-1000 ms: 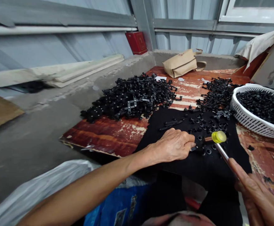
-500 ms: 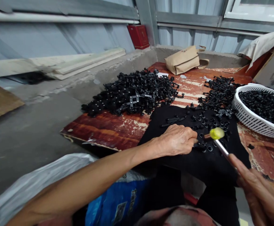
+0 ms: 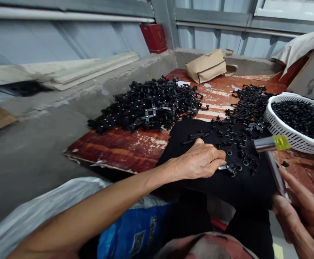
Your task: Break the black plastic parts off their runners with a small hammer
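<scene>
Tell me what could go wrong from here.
A stray blow from the hammer in the right hand could hit the left hand, whose fingertips are at the hinged linkage. It might also scatter the loose round black pieces nearby. A wide swing could perhaps clip the white slotted basket beside the black cloth.

From here I see the left hand [image 3: 200,160] pinching a small hinged piece [image 3: 227,168] on black cloth [image 3: 243,190], the right hand [image 3: 305,214] gripping a yellow-ended hammer [image 3: 275,167].
</scene>
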The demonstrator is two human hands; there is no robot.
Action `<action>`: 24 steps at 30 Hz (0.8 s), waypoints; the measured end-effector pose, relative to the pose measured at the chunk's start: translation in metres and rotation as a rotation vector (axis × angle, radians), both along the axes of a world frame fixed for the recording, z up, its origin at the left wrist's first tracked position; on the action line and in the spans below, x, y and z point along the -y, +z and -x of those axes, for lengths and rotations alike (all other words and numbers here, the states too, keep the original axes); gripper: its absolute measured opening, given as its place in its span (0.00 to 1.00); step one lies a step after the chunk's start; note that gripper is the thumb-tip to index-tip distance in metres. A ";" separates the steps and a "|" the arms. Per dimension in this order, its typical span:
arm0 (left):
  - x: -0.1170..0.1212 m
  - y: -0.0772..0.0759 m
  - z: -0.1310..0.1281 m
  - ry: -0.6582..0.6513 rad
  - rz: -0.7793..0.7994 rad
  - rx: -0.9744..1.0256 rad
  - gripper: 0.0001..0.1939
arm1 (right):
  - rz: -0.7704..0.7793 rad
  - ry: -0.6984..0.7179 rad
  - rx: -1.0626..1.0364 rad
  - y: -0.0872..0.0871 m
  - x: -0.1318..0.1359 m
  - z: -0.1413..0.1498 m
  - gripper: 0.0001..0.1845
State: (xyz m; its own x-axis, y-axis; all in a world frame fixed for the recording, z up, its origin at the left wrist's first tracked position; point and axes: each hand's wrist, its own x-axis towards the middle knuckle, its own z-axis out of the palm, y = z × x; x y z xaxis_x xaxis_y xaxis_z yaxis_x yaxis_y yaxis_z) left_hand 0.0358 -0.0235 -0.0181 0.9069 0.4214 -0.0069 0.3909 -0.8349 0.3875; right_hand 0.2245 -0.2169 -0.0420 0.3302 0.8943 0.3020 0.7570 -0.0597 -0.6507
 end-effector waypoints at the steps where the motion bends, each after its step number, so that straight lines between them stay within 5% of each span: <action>1: 0.003 0.004 0.000 -0.038 0.019 0.015 0.15 | 0.009 0.005 -0.125 0.002 -0.004 0.003 0.22; 4: 0.009 0.015 0.000 -0.155 0.123 0.052 0.14 | 0.227 0.073 -0.568 0.010 -0.021 0.010 0.17; 8: 0.007 0.019 -0.004 -0.309 0.385 0.039 0.13 | 0.361 0.208 -0.807 0.015 -0.032 0.017 0.20; 12: 0.004 0.014 -0.006 -0.304 0.514 0.073 0.14 | 0.356 0.287 -0.999 0.013 -0.031 0.025 0.17; 15: 0.014 0.013 -0.004 -0.126 0.398 0.227 0.12 | 0.289 0.285 -1.089 0.008 -0.030 0.029 0.15; 18: 0.034 0.015 0.007 0.280 0.152 0.517 0.09 | 0.173 0.225 -1.107 0.004 -0.029 0.032 0.15; 20: 0.050 0.015 0.016 0.503 0.165 0.590 0.11 | 0.092 0.176 -1.087 0.003 -0.027 0.035 0.15; 24: 0.072 0.008 0.022 0.358 0.947 0.308 0.22 | 0.010 0.132 -1.025 0.004 -0.021 0.043 0.15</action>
